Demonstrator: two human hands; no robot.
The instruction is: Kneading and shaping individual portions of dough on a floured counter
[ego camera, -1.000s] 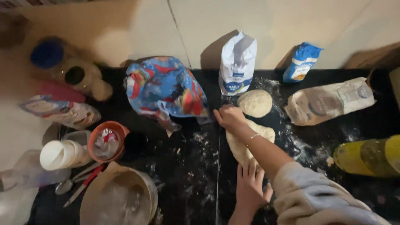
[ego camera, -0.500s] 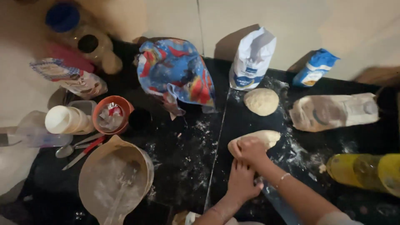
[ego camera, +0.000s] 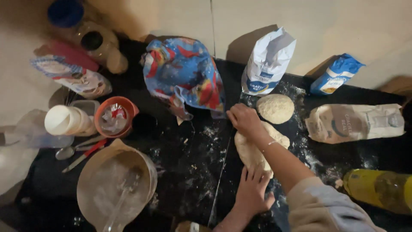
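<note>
A long, flattened piece of pale dough [ego camera: 252, 151] lies on the floured black worktop [ego camera: 193, 172]. My right hand [ego camera: 243, 120] is curled over its far end, knuckles up, with the arm reaching in from the lower right in a light sleeve. My left hand [ego camera: 253, 193] lies flat on the near end, fingers spread. A round dough ball [ego camera: 275, 108] sits just beyond the flattened piece, to the right of my right hand and apart from it.
A white flour bag [ego camera: 267, 62] stands behind the ball; another paper bag [ego camera: 354, 122] lies at right, with a blue packet [ego camera: 337, 74] and a yellow bottle [ego camera: 380, 189]. A colourful cloth [ego camera: 184, 73], orange cup [ego camera: 113, 116], white cup [ego camera: 64, 120], spoon and floury bowl [ego camera: 113, 187] are at left.
My right hand has pushed away from me along the dough, from its near part to its far end, and the dough looks stretched longer. My left hand stays at the near end.
</note>
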